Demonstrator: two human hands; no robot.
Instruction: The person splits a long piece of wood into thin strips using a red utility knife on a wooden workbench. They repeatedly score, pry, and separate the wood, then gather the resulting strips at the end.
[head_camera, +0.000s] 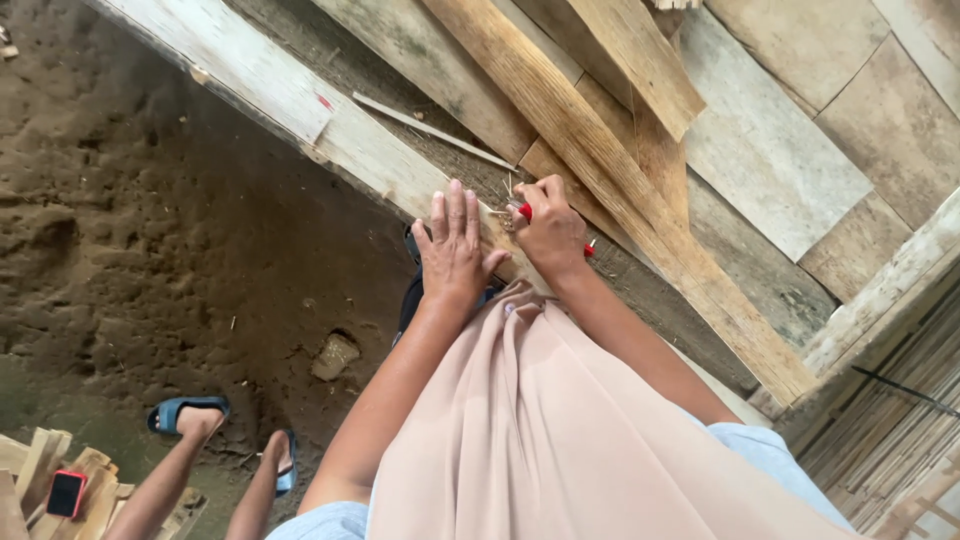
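Careful: your left hand (455, 250) lies flat with fingers spread on the pale plank (300, 110), just beside the tool's working end, so a slip could catch those fingers. Your right hand (550, 230) is fisted tight around the red-handled tool (524, 211), its tip between both hands at the plank's near edge.

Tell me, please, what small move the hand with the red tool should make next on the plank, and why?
Probably a short, careful press of the red-handled tool at the same spot. The right hand grips it with the fingers closed, its tip on the pale plank, where splinters stick up. The left hand lies flat beside it, holding the plank, so the stroke should stay away from it.
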